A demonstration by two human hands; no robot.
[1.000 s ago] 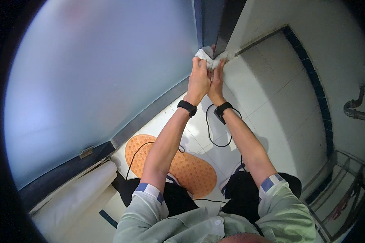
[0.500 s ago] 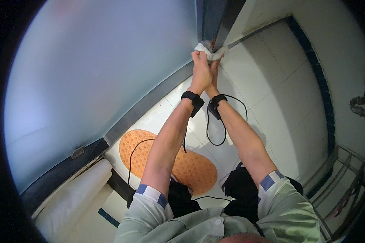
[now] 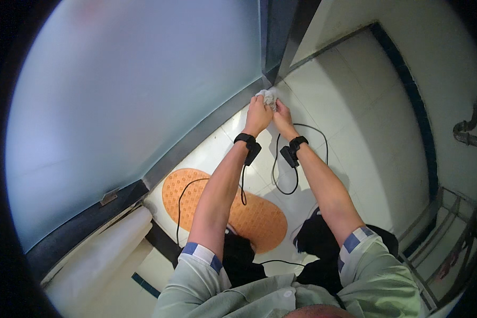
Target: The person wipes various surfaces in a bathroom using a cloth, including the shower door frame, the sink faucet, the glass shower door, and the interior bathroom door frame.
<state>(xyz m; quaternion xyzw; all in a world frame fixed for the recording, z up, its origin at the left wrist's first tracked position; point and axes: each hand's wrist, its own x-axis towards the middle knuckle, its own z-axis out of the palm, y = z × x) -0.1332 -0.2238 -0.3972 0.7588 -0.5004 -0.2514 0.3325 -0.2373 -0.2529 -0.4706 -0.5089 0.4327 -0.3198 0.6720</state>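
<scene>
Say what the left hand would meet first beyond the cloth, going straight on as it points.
Probably the grey rail, near the dark post; the left hand's depth is unclear.

Your left hand [image 3: 257, 116] and your right hand [image 3: 283, 119] both held a crumpled whitish cloth [image 3: 269, 97] at the far side. On the left stood a frosted panel [image 3: 132, 95]; an orange mat [image 3: 259, 220] lay nearer to you.
</scene>
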